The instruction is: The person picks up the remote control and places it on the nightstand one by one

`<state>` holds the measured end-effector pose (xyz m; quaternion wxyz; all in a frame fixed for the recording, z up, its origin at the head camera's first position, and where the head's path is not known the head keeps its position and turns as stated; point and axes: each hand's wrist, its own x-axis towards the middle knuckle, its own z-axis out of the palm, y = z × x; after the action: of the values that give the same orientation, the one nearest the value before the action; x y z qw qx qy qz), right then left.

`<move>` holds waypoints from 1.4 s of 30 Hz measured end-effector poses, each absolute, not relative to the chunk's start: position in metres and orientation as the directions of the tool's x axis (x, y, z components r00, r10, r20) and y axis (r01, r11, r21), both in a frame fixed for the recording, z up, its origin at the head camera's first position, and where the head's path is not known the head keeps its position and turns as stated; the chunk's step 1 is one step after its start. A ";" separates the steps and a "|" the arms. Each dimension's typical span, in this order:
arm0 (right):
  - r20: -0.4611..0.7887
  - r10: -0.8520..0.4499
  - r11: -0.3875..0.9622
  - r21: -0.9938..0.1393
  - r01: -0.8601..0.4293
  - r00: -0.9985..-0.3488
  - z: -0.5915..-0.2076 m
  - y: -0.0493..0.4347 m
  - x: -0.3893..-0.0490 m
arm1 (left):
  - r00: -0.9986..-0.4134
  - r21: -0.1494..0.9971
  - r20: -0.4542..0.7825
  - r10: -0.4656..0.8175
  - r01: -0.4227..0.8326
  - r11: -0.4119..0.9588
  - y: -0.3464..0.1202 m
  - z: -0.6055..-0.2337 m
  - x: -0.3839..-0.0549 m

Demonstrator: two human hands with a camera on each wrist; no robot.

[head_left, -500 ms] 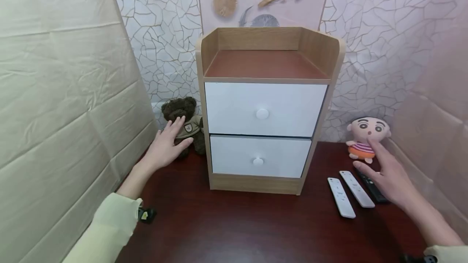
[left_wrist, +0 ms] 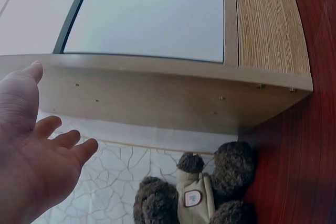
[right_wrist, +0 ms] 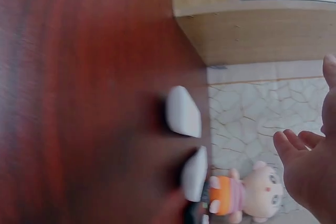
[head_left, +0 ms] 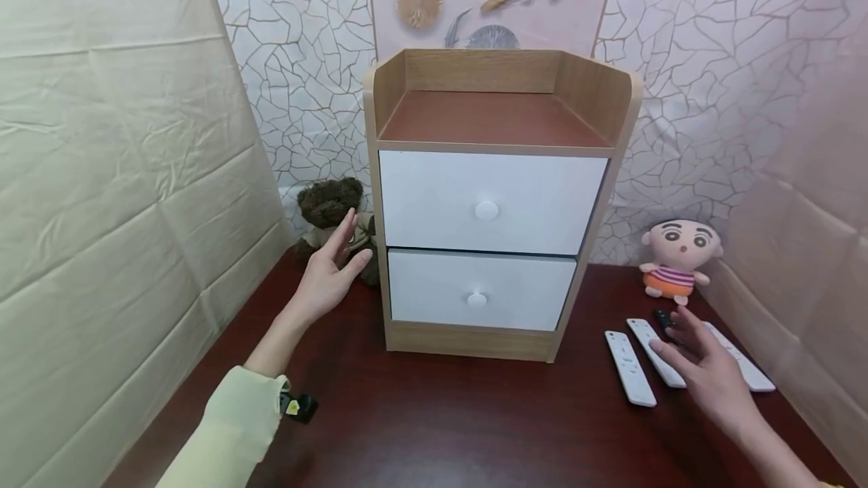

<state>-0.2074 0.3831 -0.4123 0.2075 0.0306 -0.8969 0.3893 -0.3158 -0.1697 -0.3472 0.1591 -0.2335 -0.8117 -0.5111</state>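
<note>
My left hand hovers with its fingers extended at the left side of a wooden cabinet with two white drawers. Behind it sits a dark brown teddy bear, partly hidden by the hand; its tan clothing shows in the left wrist view. My right hand, empty and with fingers loosely extended, is above a group of remotes. These are a white remote, a second white remote partly covered by the hand, a black remote mostly hidden, and another white remote to its right.
A plush doll in orange shorts sits behind the remotes by the right wall. Both drawers, the upper and the lower, are closed. Beige fabric walls stand on the sides of the dark red table.
The left hand has shifted a little right, closer to the cabinet. My right hand has moved back toward me, uncovering the doll's lower body and the rightmost white remote.
</note>
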 end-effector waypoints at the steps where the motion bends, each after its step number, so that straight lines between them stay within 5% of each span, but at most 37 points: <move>1: 0.394 0.110 0.689 -0.691 -0.216 -0.913 -0.416 0.382 -0.207 | -0.840 0.761 0.500 0.212 0.543 0.356 -0.168 -0.348 -0.316; 25: 0.229 0.201 0.690 -0.723 -0.028 -0.953 -0.463 0.376 -0.206 | -0.813 0.790 0.553 0.185 0.582 0.195 -0.140 -0.352 -0.318; 42: 0.105 0.265 0.657 -0.747 0.100 -0.958 -0.472 0.382 -0.208 | -0.829 0.794 0.538 0.150 0.559 0.239 -0.132 -0.351 -0.323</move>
<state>-0.2082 0.3822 -0.4717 0.1029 -0.1009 -0.9044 0.4016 -0.3225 -0.1319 -0.3513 0.1788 -0.2311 -0.7665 -0.5719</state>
